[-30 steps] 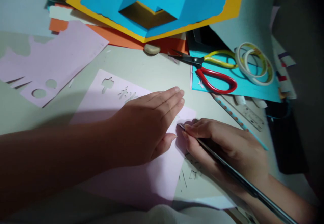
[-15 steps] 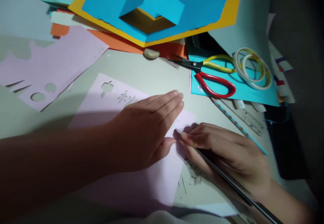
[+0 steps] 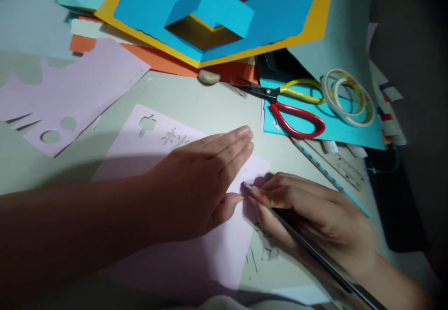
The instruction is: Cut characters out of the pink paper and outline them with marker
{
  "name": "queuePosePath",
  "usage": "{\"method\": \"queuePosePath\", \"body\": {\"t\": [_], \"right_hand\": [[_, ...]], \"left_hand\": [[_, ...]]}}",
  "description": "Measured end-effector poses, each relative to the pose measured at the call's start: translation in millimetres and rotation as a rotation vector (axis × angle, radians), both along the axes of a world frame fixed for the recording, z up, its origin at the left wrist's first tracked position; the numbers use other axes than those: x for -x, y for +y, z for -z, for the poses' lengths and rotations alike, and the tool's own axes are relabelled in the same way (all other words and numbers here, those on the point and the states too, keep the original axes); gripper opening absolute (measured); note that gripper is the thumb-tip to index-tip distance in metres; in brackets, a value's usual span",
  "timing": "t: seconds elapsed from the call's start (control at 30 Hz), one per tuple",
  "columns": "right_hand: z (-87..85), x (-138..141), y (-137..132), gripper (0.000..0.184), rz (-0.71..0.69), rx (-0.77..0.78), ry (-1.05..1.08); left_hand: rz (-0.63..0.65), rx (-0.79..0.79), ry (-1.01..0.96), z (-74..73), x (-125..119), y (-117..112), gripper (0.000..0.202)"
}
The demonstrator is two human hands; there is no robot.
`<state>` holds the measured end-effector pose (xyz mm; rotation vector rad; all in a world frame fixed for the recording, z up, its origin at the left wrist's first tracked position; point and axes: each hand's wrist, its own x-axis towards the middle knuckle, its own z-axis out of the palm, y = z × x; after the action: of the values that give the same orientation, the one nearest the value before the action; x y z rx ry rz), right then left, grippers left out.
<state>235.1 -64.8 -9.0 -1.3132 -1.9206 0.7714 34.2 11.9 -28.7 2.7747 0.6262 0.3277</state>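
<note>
Pressing left hand (image 3: 196, 193) flat on purple paper (image 3: 157, 135), fingers straight, middle of frame. Right hand (image 3: 315, 212) gripping thin craft knife (image 3: 315, 254), tip at paper just beside left thumb. Scissors (image 3: 297, 114) and tape rolls (image 3: 346, 97) lying on blue sheet (image 3: 350, 135), right side. Ruler (image 3: 325, 170) near right hand. Big blue and yellow paper pop-up (image 3: 210, 11) along top. Pale table (image 3: 196, 100) under all.

Lilac paper sheet (image 3: 175, 268) is showing cut-out shapes; scissors (image 3: 276, 94) are flashing red and yellow handles; blue card (image 3: 266, 11) is topping scalloped yellow backing (image 3: 317, 16); teal ruler (image 3: 318, 167) is showing orange dots.
</note>
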Motion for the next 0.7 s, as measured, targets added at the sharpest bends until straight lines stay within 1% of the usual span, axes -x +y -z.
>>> {"method": "queuePosePath", "body": {"t": [0.1,0.27,0.37,0.5,0.7], "right_hand": [[-1.4,1.0,-0.2,0.027,0.026,0.037,0.018],[-4.8,0.9,4.6,0.023,0.088,0.106,0.114],[-4.8,-1.4,7.0,0.025,0.073,0.133,0.149],[0.1,-4.4,6.3,0.028,0.050,0.139,0.183],[2.5,-5.6,4.1,0.024,0.063,0.159,0.161]], "left_hand": [[-0.003,0.018,0.015,-1.0,-0.1,0.0,0.066],[0.000,0.026,0.027,-0.6,-0.3,0.3,0.067],[-0.002,0.037,0.025,0.3,-1.1,0.9,0.068],[-0.001,0.074,0.002,0.8,-0.5,1.2,0.066],[0.006,0.081,-0.032,0.2,1.5,1.5,0.061]]}}
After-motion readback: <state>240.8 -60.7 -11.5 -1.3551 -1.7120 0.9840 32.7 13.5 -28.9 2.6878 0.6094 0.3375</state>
